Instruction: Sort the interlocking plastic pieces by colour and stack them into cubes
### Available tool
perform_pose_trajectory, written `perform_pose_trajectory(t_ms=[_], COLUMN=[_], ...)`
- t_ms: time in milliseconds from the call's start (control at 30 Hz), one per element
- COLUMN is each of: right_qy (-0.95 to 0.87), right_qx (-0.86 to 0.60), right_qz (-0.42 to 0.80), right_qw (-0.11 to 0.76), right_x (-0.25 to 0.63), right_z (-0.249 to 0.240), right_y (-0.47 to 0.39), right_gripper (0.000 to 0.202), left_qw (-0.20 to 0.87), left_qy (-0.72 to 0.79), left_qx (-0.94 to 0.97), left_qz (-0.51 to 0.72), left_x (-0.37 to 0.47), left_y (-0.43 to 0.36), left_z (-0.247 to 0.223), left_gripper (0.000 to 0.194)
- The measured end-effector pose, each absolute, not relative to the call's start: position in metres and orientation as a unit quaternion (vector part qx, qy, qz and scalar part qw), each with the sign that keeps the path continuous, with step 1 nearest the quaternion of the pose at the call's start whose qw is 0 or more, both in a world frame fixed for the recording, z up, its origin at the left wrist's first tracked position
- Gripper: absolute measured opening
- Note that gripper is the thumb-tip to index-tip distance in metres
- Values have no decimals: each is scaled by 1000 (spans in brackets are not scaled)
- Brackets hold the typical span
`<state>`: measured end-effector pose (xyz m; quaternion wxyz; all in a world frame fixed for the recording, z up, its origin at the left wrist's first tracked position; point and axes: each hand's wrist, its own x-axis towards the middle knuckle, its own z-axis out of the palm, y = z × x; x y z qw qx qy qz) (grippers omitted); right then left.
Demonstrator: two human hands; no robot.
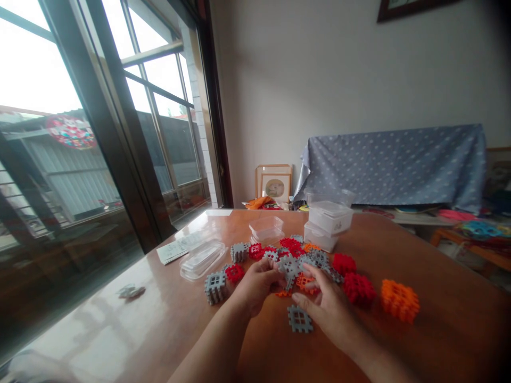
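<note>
My left hand (261,284) pinches a light grey notched plastic tile (289,266) over the middle of the pile. Just to its right, my right hand (319,298) has its thumb and fingers apart, with nothing seen between them. A single grey tile with a window pattern (299,319) lies flat on the table below the hands. Orange tiles (306,283) show between and behind the hands. Beyond them is a loose pile of red tiles (291,246) and grey tiles (319,259), partly hidden by the hands.
Grey stacks (215,288) stand left; red stacks (359,289) and an orange stack (400,301) stand right. Clear lids (203,259), an open clear container (266,229) and stacked clear boxes (330,217) sit farther back on the brown table (139,330). Papers (174,250) lie left.
</note>
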<state>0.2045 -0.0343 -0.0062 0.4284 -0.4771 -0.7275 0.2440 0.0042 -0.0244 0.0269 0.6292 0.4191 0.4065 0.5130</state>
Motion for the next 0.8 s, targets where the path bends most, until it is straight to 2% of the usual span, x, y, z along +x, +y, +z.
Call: perform_pose_trajectory(t_ms=[200, 367, 600, 800], right_qy=[-734, -747, -763, -774], right_qx=[-487, -482, -475, -478], right_qz=[200, 185, 212, 277], right_qw=[429, 420, 384, 310], right_x=[206, 210, 214, 227], right_z=[-11, -12, -1, 8], right_y=[-31, -28, -29, -31], right_gripper=[60, 57, 52, 53], left_qw=[662, 660, 649, 607], left_qy=[406, 400, 387, 430], left_qx=[421, 475, 549, 575], left_qz=[469, 423, 357, 340], left_x=[17, 20, 10, -13], left_y=[-30, -34, -38, -33], left_z=[25, 29, 33, 40], left_gripper=[29, 23, 21, 28])
